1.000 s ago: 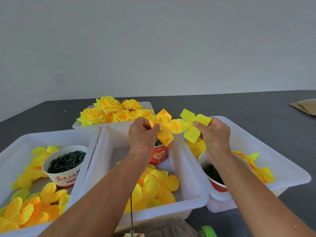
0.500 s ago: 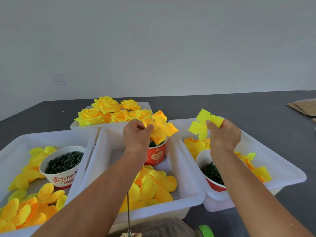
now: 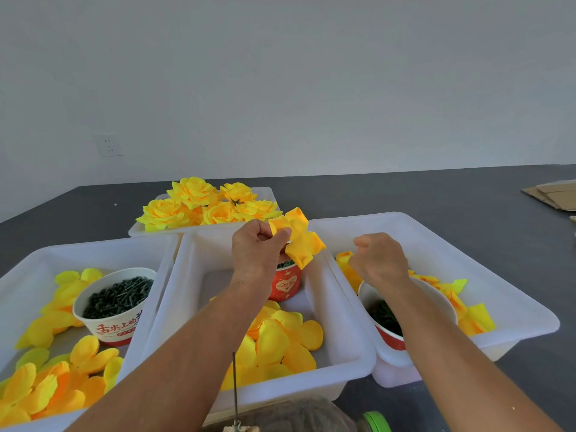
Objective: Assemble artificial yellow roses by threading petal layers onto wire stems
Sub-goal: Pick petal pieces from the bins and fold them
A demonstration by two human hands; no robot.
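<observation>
My left hand point(image 3: 258, 251) pinches an orange-yellow petal layer point(image 3: 297, 240) above the middle white tub point(image 3: 339, 307), over a small red cup point(image 3: 286, 283). My right hand point(image 3: 378, 260) hangs over the right tub point(image 3: 514, 294) with its fingers curled downward and its back toward me. No petal shows in it, and its palm is hidden. A thin wire stem point(image 3: 234, 388) stands upright at the bottom centre. Finished yellow roses point(image 3: 199, 204) fill the far tray point(image 3: 265, 194).
The left tub point(image 3: 37, 260) holds loose petals point(image 3: 53, 385) and a paper bowl of dark green parts point(image 3: 118, 296). Another bowl point(image 3: 405, 310) and pale petals point(image 3: 467, 310) sit in the right tub. Loose petals point(image 3: 280, 341) lie in the middle tub. Cardboard point(image 3: 551, 198) lies far right.
My right hand has dropped toward the right tub, and the pale yellow petal layer it held is no longer visible. My left hand stayed roughly in place with its orange-yellow layer.
</observation>
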